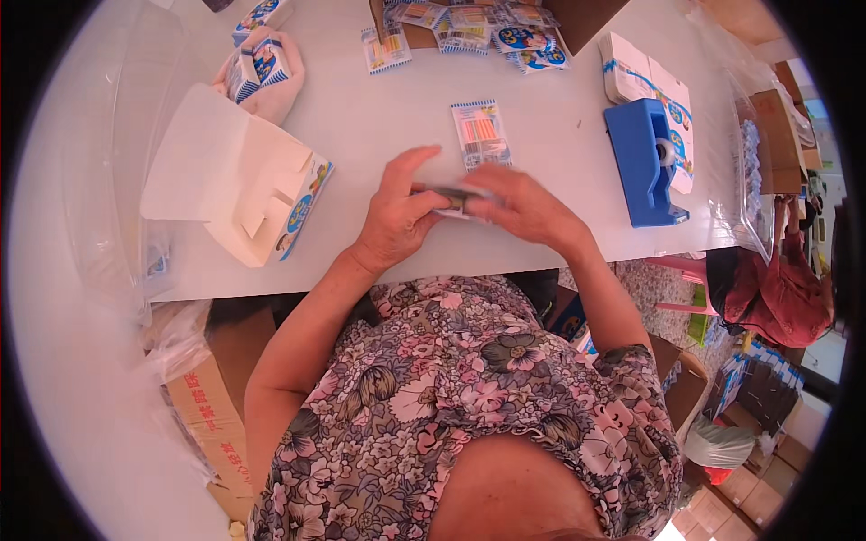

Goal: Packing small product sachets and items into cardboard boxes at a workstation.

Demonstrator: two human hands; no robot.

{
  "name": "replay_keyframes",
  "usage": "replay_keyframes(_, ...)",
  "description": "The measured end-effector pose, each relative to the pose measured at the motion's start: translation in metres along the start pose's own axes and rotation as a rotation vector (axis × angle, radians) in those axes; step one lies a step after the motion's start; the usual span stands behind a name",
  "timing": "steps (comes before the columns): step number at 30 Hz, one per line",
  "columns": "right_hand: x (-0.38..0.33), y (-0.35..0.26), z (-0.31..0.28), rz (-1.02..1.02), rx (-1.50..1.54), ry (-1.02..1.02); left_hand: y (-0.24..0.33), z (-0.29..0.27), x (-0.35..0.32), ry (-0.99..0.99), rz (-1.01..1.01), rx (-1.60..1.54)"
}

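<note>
Over the near part of the white table, my left hand (397,216) pinches a small flat packet (457,202) between thumb and fingers, its index finger raised. My right hand (530,209) closes on the packet's other end; its fingers are partly smeared by motion. What is inside the held packet I cannot make out. Just beyond my hands lies a clear packet (481,132) of coloured sticks with blue striped ends. To the left, a white cardboard box (257,203) with a blue printed side stands with its lid open.
A blue tape dispenser (639,162) stands at the right, beside a stack of flat printed cartons (645,77). Several packets (469,22) spill from a brown box (591,20) at the back. A pink pouch (287,72) holds wrapped packs. Another person in red (780,298) is far right.
</note>
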State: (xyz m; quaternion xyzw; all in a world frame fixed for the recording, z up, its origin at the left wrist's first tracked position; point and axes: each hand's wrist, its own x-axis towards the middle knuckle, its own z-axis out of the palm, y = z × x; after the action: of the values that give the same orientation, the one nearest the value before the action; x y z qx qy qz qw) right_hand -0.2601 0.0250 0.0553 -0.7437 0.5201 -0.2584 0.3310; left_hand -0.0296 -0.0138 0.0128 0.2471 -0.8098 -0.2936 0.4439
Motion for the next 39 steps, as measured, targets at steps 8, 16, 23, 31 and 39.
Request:
replay_keyframes(8,0.035,0.017,0.003,0.336,-0.571,0.303,-0.007,0.000,-0.006,-0.104,-0.156,-0.084)
replay_keyframes(16,0.074,-0.004,-0.029,0.077,0.557,-0.627,-0.013,-0.010,-0.009,-0.041,0.012,0.142)
replay_keyframes(23,0.203,0.041,0.027,-0.379,-0.562,0.245,-0.003,-0.004,-0.003,-0.042,-0.175,-0.054)
replay_keyframes(31,0.133,0.036,-0.007,-0.152,-0.538,-0.123,-0.014,-0.007,-0.003,-0.057,-0.019,-0.064)
replay_keyframes(39,0.107,0.063,-0.001,-0.198,-0.810,0.321,-0.011,-0.006,0.002,-0.030,-0.008,-0.011)
